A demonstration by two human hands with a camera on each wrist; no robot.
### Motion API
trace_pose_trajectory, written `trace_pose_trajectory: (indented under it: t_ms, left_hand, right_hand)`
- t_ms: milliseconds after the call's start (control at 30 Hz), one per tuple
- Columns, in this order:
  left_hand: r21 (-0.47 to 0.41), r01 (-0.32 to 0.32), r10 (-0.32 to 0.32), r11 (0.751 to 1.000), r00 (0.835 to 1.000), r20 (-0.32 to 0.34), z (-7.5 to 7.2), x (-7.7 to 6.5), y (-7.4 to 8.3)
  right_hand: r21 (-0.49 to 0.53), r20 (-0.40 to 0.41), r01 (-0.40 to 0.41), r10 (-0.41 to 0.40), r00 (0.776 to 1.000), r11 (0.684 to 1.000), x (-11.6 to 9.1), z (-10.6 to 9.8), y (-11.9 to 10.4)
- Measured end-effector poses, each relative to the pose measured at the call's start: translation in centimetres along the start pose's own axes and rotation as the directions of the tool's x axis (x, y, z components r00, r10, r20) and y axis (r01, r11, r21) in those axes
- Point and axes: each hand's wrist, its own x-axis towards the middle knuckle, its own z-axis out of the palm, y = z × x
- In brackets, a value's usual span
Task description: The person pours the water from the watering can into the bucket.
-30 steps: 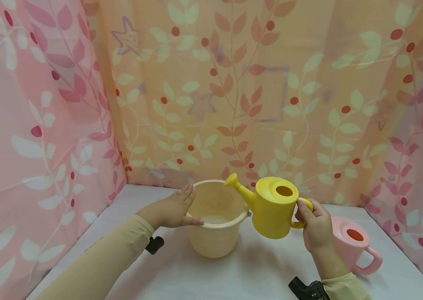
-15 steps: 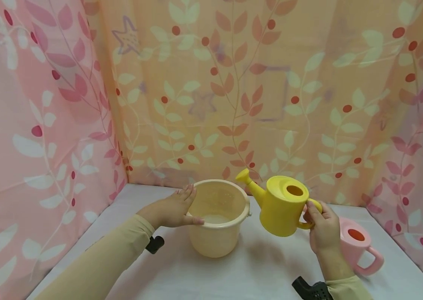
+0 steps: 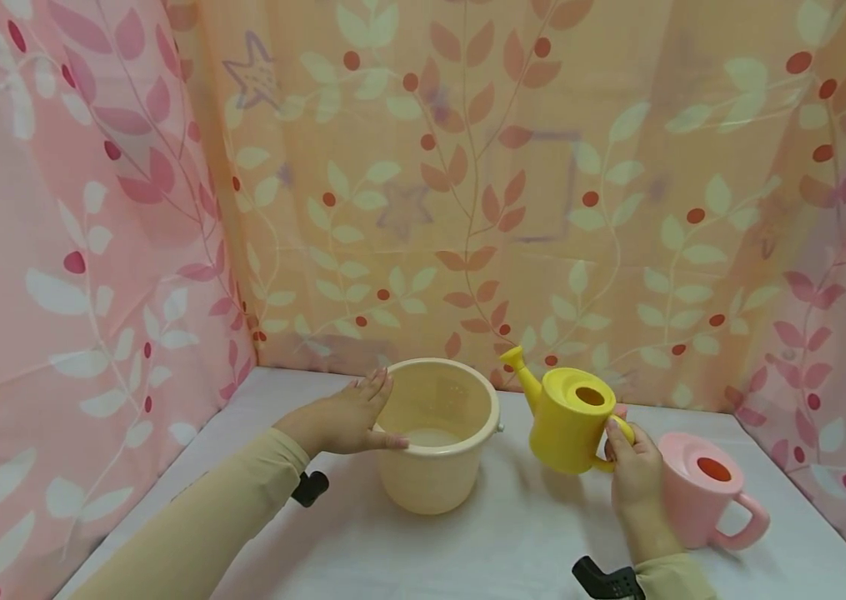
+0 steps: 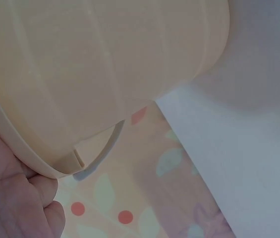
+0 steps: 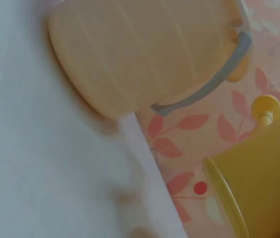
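Head view: the left hand (image 3: 336, 417) rests on the rim of a cream bucket (image 3: 430, 479), thumb and fingers spread apart; the bucket stands well in from the surface's (image 3: 513, 554) left edge. Right-hand fingers clamp the handle of a yellow watering can (image 3: 571, 425), the right hand (image 3: 636, 471) being just beside a pink watering can (image 3: 693, 492) near the right edge. Right-wrist view shows patterned cloth (image 5: 179, 183) between the yellow can's base and the surface.

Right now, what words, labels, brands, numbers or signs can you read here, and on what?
None: no lettering or numbers can be read on the yellow watering can, pink watering can or cream bucket.
The leaf-print cloth shows a purple star outline, not writing; a faint mark at right is too blurred to read.
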Motion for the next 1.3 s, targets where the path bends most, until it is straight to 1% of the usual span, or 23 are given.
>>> trace_pose_trajectory:
  t_ms: [200,267,367,433,500,700,867,1000,1167,1300]
  left_hand:
    - [0.003,-0.007,0.007,1.0,1.0,0.0,-0.1,0.0,0.2]
    - [-0.002,-0.009,0.009,1.0,1.0,-0.002,-0.1,0.1,0.3]
    - [-0.003,-0.007,0.007,1.0,1.0,-0.004,-0.1,0.0,0.3]
    - [-0.003,-0.008,0.008,1.0,1.0,-0.008,0.0,0.1,0.2]
    - [-0.004,-0.01,0.01,1.0,1.0,-0.011,0.0,0.1,0.2]
    - [-0.007,-0.015,0.014,1.0,1.0,-0.015,0.1,0.1,0.2]
    - [-0.017,-0.014,0.014,1.0,1.0,-0.02,0.1,0.0,0.0]
    - [-0.017,-0.009,0.009,1.0,1.0,-0.018,0.1,0.0,-0.1]
    - [-0.017,0.0,0.0,1.0,1.0,-0.014,0.3,0.1,-0.2]
    - [-0.017,0.001,-0.001,1.0,1.0,-0.016,0.3,0.2,-0.2]
  right_hand:
    - [-0.03,-0.013,0.007,-0.008,1.0,1.0,0.0,0.0,1.6]
    - [-0.065,-0.013,0.006,-0.007,1.0,0.998,-0.1,-0.1,1.9]
    - [-0.093,-0.012,-0.033,0.032,0.999,0.995,-0.3,-0.2,2.5]
    - [-0.117,0.002,-0.055,0.056,0.998,0.992,-0.5,-0.4,2.8]
    - [-0.113,0.011,-0.082,0.084,0.996,0.99,-0.5,-0.6,3.2]
    - [-0.141,0.085,-0.101,0.113,0.99,0.985,-0.2,-1.0,4.3]
    - [-0.135,0.14,-0.112,0.131,0.982,0.985,0.1,-1.0,4.3]
    - [-0.142,0.176,-0.151,0.175,0.969,0.978,0.3,-0.9,4.1]
    - [-0.201,0.19,-0.171,0.209,0.959,0.965,0.4,-0.9,4.0]
    - [-0.308,0.207,-0.146,0.215,0.954,0.94,0.5,-1.3,4.0]
